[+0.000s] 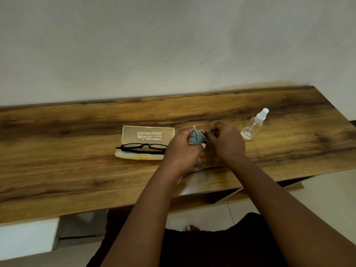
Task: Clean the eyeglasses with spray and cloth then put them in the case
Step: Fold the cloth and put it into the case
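At frame centre, the left hand gripped a bunched cloth; the right hand pinched the same cloth. The glasses lay in the open case, left of centre. The spray stood upright at right, on the table.

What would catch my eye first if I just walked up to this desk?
Probably the two hands at the middle of the wooden desk: the left hand and right hand bunch a small blue-grey cloth between them. Left of them, black eyeglasses lie in an open cream case; right, a clear spray bottle stands.
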